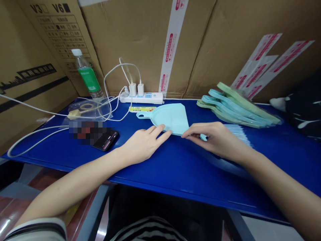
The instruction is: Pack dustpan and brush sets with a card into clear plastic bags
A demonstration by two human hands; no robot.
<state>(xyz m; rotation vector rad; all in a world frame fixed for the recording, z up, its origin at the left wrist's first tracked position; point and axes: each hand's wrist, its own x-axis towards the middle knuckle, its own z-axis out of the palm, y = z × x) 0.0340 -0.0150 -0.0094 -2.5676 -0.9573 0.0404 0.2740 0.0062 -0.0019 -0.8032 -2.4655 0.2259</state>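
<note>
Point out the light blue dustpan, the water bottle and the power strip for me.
light blue dustpan (173, 118), head view, middle of its flat pan.
water bottle (88, 79), head view, on its green label.
power strip (150, 98), head view, on its white body.

Bg: tall brown cardboard boxes (125, 40) form a wall, w/ white-and-red printed tape strips (170, 50). Glossy dark-blue flat table (175, 174) in front, grey metal frame (92, 207) under it. Shiny reddish-brown floor (15, 204) lower L. Even indoor light.

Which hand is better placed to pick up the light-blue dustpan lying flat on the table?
Probably the left hand: its fingers rest on the dustpan edge and it is free, while the right hand covers a small brush.
</note>
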